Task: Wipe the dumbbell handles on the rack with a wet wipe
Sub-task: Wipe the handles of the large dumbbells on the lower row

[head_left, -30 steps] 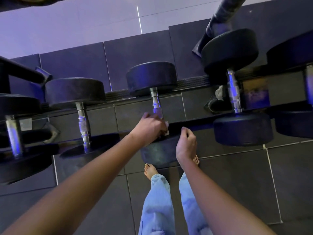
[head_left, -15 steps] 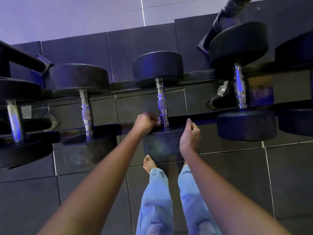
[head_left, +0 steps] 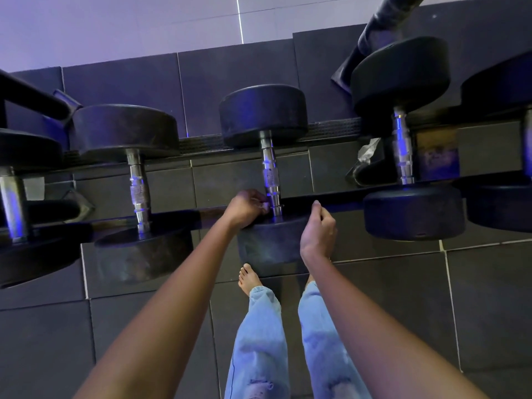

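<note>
Dark grey floor tiles (head_left: pixel 489 312) with pale grout lines fill the near ground; far behind sit dark square panels (head_left: pixel 123 90), then a pale purple-lit surface (head_left: pixel 115 24) with a thin white line (head_left: pixel 239 21) running down it. Light blue ripped jeans (head_left: pixel 259 341) at near centre, one bare foot (head_left: pixel 249 279) on the tiles just beyond the left cuff. At right, low in the shadow, a crumpled pale wrapper (head_left: pixel 367 149) sits on a dark object (head_left: pixel 371 171) too dim to identify; a black padded bar (head_left: pixel 385 21) slants in at far right.
</note>
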